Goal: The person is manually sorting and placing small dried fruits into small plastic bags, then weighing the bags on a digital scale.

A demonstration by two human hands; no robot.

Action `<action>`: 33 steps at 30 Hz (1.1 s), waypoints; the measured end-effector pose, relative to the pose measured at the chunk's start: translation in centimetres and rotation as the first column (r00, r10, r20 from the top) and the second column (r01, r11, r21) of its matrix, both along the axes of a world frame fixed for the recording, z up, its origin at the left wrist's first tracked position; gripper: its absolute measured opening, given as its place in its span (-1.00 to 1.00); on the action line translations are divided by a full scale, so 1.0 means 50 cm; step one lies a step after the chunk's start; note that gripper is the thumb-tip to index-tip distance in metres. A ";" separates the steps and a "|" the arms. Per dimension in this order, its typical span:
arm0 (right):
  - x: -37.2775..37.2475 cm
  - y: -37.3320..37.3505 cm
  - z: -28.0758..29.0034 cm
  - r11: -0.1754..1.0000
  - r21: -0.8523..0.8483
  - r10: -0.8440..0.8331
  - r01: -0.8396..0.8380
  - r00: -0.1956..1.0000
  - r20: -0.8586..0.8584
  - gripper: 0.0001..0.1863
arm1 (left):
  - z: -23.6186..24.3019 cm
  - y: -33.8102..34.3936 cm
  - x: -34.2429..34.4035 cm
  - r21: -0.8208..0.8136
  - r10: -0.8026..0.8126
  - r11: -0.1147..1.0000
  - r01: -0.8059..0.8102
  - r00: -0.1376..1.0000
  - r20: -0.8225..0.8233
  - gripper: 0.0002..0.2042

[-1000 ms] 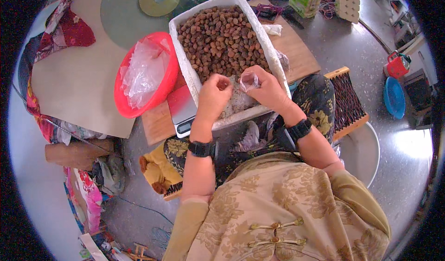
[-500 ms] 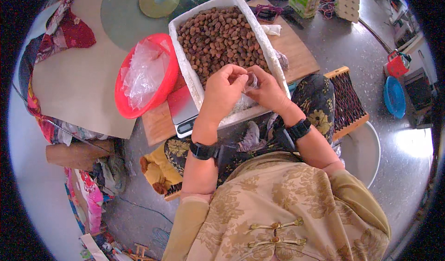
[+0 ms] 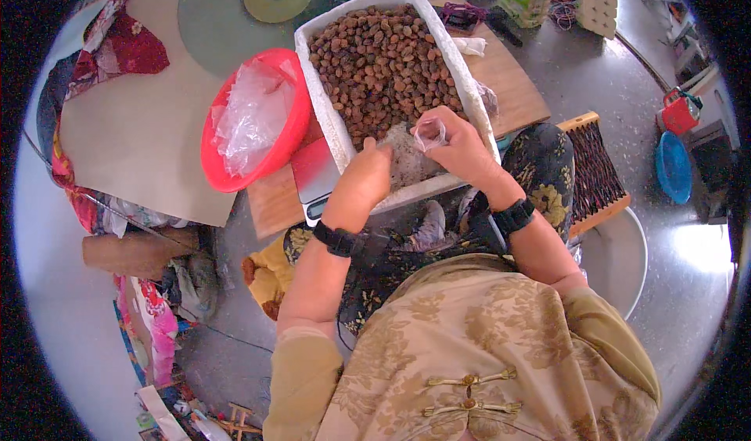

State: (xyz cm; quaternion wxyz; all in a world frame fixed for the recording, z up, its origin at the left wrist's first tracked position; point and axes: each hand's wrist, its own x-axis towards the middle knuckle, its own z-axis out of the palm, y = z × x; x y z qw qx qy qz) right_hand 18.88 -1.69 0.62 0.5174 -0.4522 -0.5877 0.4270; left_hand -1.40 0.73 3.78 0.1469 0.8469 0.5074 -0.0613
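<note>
A white foam box [image 3: 474, 100] holds a heap of brown, wrinkled, nut-sized pieces [image 3: 383, 61], with its near end showing bare, crumb-strewn bottom. Over that near right part, my right hand [image 3: 463, 150] is closed on a small clear plastic bag [image 3: 430, 134], whose round mouth stands open. My left hand [image 3: 366, 176] is at the box's near left, by the edge of the heap. Its thumb shows, but the other fingers are mostly hidden under the hand, and whatever they hold cannot be seen.
Left of the box, a red plastic basin [image 3: 297, 132] contains clear plastic bags [image 3: 252, 120]. A kitchen scale [image 3: 314, 171] lies partly under the box, on a wooden board [image 3: 270, 205]. Right of my legs are a beaded wooden stool [image 3: 596, 175] and a pale tub [image 3: 626, 261].
My hands, together at the bag before, have parted. The left moved left and down to the heap's edge; the right keeps the bag, its mouth now open. The whole view shifted slightly.
</note>
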 end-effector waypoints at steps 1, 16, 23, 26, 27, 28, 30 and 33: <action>0.001 0.000 0.002 1.000 0.000 0.001 -0.001 1.000 0.008 -0.68 | -0.006 0.001 -0.001 0.070 -0.020 0.997 0.016 0.998 0.064 -0.72; -0.002 0.001 0.005 0.999 -0.034 -0.009 0.010 1.000 0.028 -0.70 | -0.051 0.053 -0.014 0.082 0.027 0.996 -0.045 0.978 0.208 -0.81; 0.000 0.000 0.006 1.000 -0.030 0.000 0.000 1.000 0.001 -0.66 | 0.002 0.062 -0.007 0.174 0.064 0.970 -0.171 0.865 0.497 -0.90; 0.008 -0.003 0.009 0.999 -0.013 -0.030 0.031 0.998 0.060 -0.61 | 0.091 0.041 0.040 -0.302 0.377 0.926 -0.226 0.538 0.754 -0.89; 0.005 -0.004 0.014 0.999 -0.011 -0.050 0.051 0.996 0.073 -0.61 | 0.108 0.032 0.054 -0.282 0.343 0.939 -0.197 0.485 0.804 -0.89; 0.001 -0.005 0.019 0.998 -0.008 -0.065 0.066 0.994 0.087 -0.60 | 0.109 0.028 0.061 -0.283 0.346 0.938 -0.200 0.483 0.805 -0.89; -0.003 -0.008 0.032 0.998 -0.022 -0.052 0.054 0.996 0.074 -0.59 | 0.105 0.024 0.079 -0.053 0.131 0.986 -0.159 0.541 0.831 -0.88; -0.002 -0.005 0.024 0.999 -0.005 -0.046 0.046 0.996 0.080 -0.58 | 0.078 0.023 0.094 0.035 0.025 0.995 -0.093 0.575 0.818 -0.89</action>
